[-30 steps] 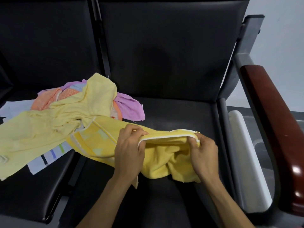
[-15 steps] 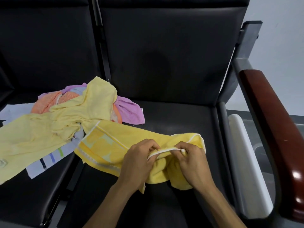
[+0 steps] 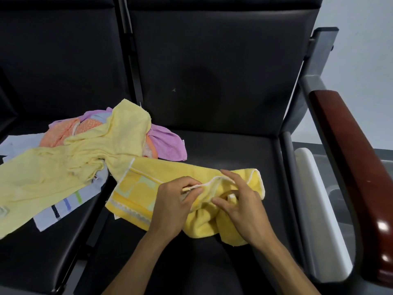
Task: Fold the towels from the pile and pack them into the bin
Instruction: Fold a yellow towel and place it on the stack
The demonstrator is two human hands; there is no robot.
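On the black seat (image 3: 223,150), just right of the pile (image 3: 89,154), lies the bright yellow towel (image 3: 148,188). My left hand (image 3: 172,207) pinches its white hem; the right hand (image 3: 242,207) rests fingers-spread on the bunched cloth, gripping nothing. Soft, light and floppy, it is best taken by the corners. A white bin (image 3: 316,209) waits beyond the seat, below the wooden armrest (image 3: 348,167), which could hinder packing.

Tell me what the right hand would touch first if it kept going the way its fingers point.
The right hand points up-left, fingers spread over the bright yellow towel. It would likely meet the towel's white-piped edge first, then the left hand pinching that edge; depth is unclear.
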